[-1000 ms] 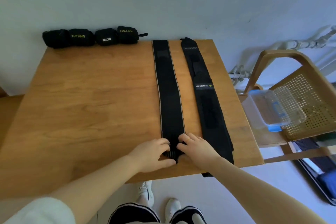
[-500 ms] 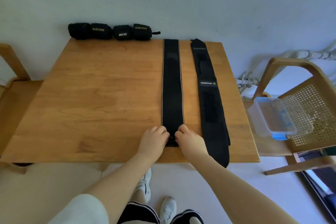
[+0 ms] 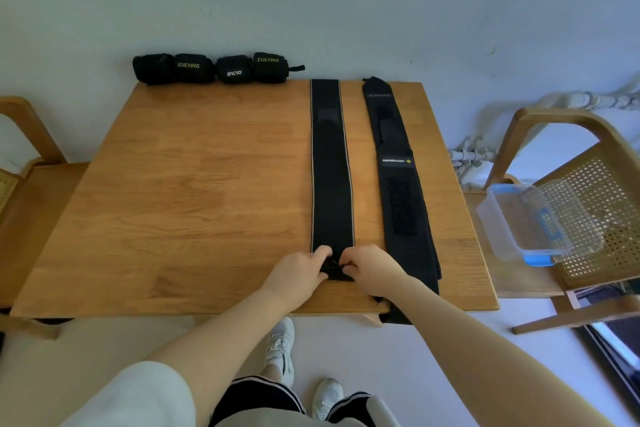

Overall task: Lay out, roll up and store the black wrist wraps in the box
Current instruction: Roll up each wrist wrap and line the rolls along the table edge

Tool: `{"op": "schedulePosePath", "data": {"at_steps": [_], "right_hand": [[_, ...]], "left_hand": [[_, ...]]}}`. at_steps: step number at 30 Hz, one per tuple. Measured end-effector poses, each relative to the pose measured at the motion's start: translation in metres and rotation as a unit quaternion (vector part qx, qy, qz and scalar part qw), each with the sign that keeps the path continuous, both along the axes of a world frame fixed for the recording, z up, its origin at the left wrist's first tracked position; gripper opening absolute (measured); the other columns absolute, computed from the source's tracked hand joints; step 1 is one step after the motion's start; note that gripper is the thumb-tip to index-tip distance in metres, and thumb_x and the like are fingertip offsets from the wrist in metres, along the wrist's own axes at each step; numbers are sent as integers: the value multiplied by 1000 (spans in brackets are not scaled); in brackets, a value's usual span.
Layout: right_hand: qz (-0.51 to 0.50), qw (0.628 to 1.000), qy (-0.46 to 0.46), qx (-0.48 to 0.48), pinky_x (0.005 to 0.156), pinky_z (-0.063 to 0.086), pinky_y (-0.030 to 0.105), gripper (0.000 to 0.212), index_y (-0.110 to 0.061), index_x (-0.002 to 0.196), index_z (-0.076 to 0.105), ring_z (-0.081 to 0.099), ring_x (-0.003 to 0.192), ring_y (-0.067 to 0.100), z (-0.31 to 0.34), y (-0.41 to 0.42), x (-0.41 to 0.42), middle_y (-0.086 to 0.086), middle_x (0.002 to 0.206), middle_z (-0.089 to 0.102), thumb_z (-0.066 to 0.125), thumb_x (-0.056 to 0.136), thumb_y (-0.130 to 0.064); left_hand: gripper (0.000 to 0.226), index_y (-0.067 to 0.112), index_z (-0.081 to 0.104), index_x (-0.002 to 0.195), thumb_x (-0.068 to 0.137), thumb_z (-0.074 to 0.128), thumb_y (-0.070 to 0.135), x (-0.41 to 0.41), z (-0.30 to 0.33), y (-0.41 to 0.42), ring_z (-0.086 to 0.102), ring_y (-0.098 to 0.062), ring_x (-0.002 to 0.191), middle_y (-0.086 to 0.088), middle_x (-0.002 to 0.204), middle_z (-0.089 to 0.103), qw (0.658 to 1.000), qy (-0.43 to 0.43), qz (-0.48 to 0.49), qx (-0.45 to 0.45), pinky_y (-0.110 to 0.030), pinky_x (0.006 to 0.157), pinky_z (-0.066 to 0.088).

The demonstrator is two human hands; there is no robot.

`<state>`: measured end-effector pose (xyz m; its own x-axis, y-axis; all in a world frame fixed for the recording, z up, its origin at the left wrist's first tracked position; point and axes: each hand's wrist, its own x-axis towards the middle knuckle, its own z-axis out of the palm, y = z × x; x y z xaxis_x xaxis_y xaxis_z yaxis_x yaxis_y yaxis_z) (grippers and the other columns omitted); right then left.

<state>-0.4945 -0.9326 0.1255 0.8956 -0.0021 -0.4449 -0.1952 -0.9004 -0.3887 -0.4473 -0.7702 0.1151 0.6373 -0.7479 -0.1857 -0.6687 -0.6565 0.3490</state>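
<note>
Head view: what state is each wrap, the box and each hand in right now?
Striped-edge wrap: flat, near end being rolled.
Labelled wrap: flat, unrolled, overhanging the table edge.
Four rolled wraps: rolled, against wall.
Box: open, on chair.
Left hand, right hand: gripping the striped wrap's end.

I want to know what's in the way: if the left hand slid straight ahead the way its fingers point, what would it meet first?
The left hand would first ride along the gold-edged wrap it is already gripping, up that strip toward the wall. Nothing else seems to lie on that line; the rolled wraps sit off to the left.
</note>
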Motion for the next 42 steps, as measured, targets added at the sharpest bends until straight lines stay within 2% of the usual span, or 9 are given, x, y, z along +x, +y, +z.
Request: {"op": "schedulePosePath", "data": {"at_steps": [5,8,13,20,25,29,34,37,42], "right_hand": [[-157,985,23,75,64,49,19,19,-21,101,52,57,77,11,-3,-1,-4,-2,92,58,64,89,-27],[-102,994,-28,2,72,50,23,11,-20,98,58,56,85,14,1,8,-6,-3,106,52,60,92,-28],[90,984,-126,-93,83,46,26,31,-15,121,57,51,101,15,2,12,-15,-1,122,47,49,97,-34],[139,971,-108,-161,89,38,27,30,-18,127,53,48,108,19,-7,8,-16,2,121,53,48,98,-17],[35,998,-2,-58,87,52,31,32,-19,130,52,58,103,20,1,4,-5,4,119,59,46,99,-23],[-86,996,-8,4,68,53,26,27,-20,117,45,60,80,15,4,2,-5,2,97,60,57,93,-24],[36,985,-96,-140,79,49,28,32,-15,120,50,49,99,17,6,11,-12,3,120,48,57,90,-8],[73,981,-119,-136,86,44,27,26,-15,122,54,49,106,16,2,4,-12,1,124,48,48,97,-22],[77,985,-70,-136,72,47,26,23,-13,117,53,55,91,17,-3,7,-6,4,118,48,53,95,-12]], "left_hand": [[28,16,52,120,101,40,31,-7,-3,0,56,-17,101,1,116,59,999,-25,10,-22,-29,76,44],[27,14,56,112,100,40,32,-6,-6,-1,52,-19,97,-1,116,49,997,-76,7,-4,-28,72,40],[26,19,54,117,98,44,34,-2,-12,3,43,-15,114,4,118,51,998,-60,20,-14,-27,91,32],[12,17,67,72,71,78,22,-9,-13,5,60,-18,73,3,79,59,988,-125,16,-87,-29,60,44],[20,17,73,86,70,81,24,-11,-14,10,64,-16,81,4,85,66,988,-122,9,-93,-30,65,50],[29,16,57,123,100,44,26,-6,-5,-3,49,-20,114,0,117,60,995,-87,22,-34,-31,91,35],[20,20,51,117,100,43,24,6,-1,-17,45,-19,106,-1,112,57,993,-90,70,-24,-31,86,35],[20,18,55,115,99,44,22,9,-5,-18,43,-20,107,-1,113,49,993,-93,79,-6,-31,87,36],[15,13,70,79,72,82,19,6,-14,-1,60,-17,66,1,77,61,991,-107,2,-85,-27,52,45]]}}
